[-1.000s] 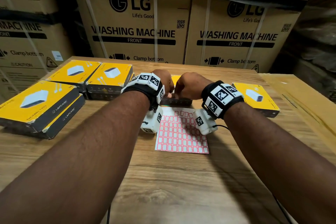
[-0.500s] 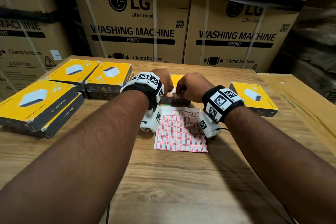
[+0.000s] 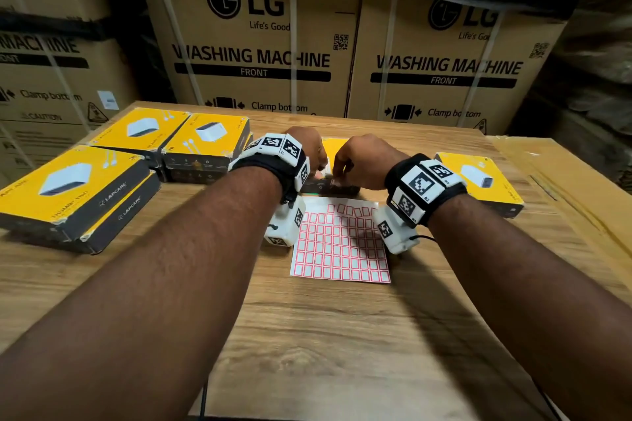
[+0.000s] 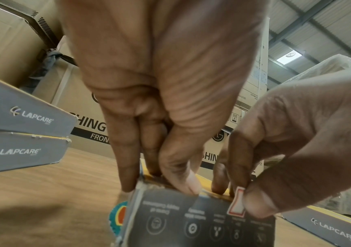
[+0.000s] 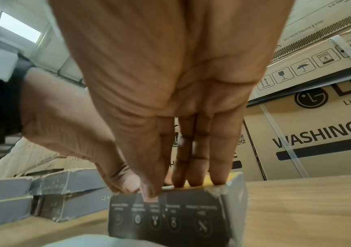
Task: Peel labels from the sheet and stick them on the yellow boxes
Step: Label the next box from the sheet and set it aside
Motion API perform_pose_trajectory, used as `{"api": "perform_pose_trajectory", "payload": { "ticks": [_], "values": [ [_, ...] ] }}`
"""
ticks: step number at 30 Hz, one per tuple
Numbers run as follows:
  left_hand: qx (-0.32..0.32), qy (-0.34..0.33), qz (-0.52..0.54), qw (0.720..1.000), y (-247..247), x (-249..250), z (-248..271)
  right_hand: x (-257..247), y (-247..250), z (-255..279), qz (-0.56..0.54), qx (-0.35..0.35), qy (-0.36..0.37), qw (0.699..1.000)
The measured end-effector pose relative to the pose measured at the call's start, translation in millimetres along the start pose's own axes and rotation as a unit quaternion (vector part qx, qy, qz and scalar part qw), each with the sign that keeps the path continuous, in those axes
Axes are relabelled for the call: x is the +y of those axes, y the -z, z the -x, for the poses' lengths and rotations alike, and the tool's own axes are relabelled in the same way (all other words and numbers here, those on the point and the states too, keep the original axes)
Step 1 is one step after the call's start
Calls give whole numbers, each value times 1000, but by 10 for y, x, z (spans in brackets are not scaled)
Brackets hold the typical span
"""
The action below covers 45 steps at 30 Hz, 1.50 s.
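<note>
A yellow box (image 3: 331,149) with dark sides lies mid-table, just beyond the label sheet (image 3: 338,246) of red-bordered white labels. My left hand (image 3: 316,161) grips the box's near left corner, with its fingers (image 4: 126,167) on the top and side and its thumb on the front edge. My right hand (image 3: 342,169) rests straight fingers (image 5: 197,167) on the yellow top. Its thumb holds a label (image 4: 236,206) against the dark front face (image 5: 181,222). In the right wrist view the label (image 5: 151,199) mostly hides under the thumb tip.
A stack of two yellow boxes (image 3: 68,188) sits at the left, and two more (image 3: 205,137) lie behind it. Another yellow box (image 3: 478,178) is at the right. Large washing-machine cartons (image 3: 256,55) wall off the back of the wooden table (image 3: 325,335).
Both hands stay on the middle box. The right wrist has dropped slightly toward the sheet, with the thumb now down on the box's front face.
</note>
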<state>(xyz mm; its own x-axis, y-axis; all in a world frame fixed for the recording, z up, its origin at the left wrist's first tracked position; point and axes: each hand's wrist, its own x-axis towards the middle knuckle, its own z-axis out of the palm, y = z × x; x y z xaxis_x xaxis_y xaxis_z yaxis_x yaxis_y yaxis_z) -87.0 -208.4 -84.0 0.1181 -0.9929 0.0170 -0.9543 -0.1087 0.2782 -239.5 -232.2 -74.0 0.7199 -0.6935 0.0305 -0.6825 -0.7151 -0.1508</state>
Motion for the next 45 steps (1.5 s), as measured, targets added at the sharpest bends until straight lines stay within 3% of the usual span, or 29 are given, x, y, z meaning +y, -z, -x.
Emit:
{"api": "perform_pose_trajectory", "payload": {
  "ticks": [21, 45],
  "values": [
    [9, -6, -7, 1000, -13, -4, -5, -76, -47, -30, 23, 57, -38, 997],
    [-6, -17, -33, 999, 10, 14, 8, 44, -92, -104, -47, 37, -90, 994]
  ]
}}
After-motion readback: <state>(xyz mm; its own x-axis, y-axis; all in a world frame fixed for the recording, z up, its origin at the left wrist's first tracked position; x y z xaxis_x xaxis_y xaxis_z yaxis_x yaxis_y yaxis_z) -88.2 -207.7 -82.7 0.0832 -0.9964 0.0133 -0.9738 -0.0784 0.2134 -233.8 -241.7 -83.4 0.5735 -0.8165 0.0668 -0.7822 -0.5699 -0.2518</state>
